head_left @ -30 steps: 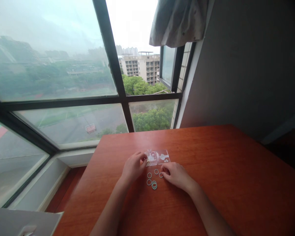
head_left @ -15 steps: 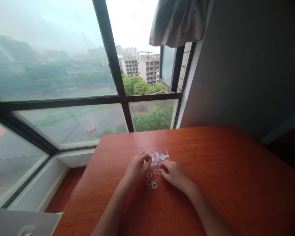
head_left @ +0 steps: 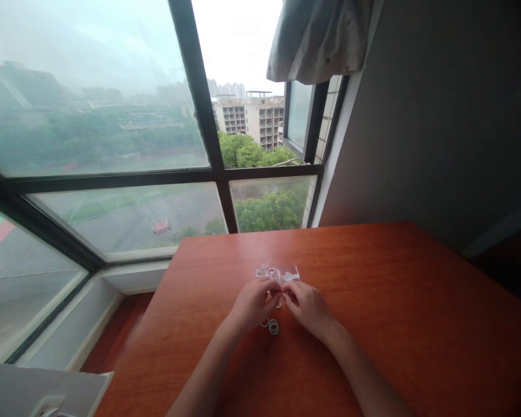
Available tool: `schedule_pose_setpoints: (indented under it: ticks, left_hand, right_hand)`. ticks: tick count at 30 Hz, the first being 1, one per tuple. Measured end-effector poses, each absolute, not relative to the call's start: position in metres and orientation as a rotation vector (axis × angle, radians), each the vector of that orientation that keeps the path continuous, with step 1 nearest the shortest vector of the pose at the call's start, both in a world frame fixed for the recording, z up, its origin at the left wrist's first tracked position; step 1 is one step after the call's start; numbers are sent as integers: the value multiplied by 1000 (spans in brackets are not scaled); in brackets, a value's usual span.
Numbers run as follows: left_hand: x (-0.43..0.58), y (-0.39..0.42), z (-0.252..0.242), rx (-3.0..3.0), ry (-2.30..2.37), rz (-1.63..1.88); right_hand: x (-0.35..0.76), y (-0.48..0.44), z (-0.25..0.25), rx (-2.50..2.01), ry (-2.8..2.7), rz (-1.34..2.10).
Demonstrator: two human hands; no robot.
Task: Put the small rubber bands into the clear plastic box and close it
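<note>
Bare left hand (head_left: 252, 304), right hand (head_left: 309, 307).

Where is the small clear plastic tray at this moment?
In the head view, the clear plastic tray lies on the wooden table, just beyond the left hand and right hand, toward the window.

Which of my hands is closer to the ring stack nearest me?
Left. Left hand lies just left of the ring stack; right hand sits farther off, to its right.
</note>
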State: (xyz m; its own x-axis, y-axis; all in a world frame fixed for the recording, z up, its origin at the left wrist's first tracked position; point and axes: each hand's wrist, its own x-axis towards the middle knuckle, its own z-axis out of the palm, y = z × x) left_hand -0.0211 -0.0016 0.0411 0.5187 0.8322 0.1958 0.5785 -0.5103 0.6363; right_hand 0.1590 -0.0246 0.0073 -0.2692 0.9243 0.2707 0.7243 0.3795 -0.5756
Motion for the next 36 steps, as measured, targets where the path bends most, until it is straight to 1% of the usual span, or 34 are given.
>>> schedule_pose_setpoints:
  ticks: [7, 15, 27, 36]
  left_hand:
    - [-22, -1, 35, 2309, 1171, 657]
    - [-31, 7, 34, 2254, 1490, 796]
    - [-34, 8, 30, 2237, 1516, 787]
    - [-51, 19, 29, 2192, 1555, 841]
  right_hand:
    - [159, -25, 10, -1427, -2081, 457]
    - [160, -26, 11, -1522, -2140, 469]
    - [158, -28, 16, -1627, -2186, 489]
    - [154, -27, 12, -1695, -2172, 517]
